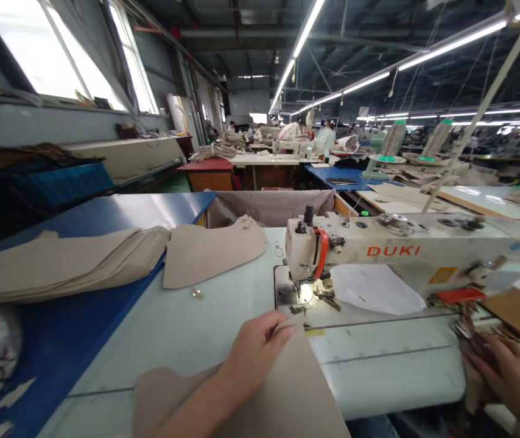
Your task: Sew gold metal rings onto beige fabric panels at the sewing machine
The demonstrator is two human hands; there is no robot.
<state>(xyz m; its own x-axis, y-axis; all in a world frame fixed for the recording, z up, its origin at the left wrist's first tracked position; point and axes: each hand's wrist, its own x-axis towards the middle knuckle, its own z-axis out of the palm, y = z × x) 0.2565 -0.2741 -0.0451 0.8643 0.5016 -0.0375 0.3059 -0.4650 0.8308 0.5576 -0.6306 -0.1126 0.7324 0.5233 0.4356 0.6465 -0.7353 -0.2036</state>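
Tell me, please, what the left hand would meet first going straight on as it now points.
The left hand, pinching the flat beige sheet, would probably meet the shiny metal needle plate of the white sewing machine first, though depth is hard to judge.

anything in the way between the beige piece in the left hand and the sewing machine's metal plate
Nothing sizeable shows between the beige piece in the left hand and the metal plate; small dark bits sit at the plate's near edge, too unclear to name.
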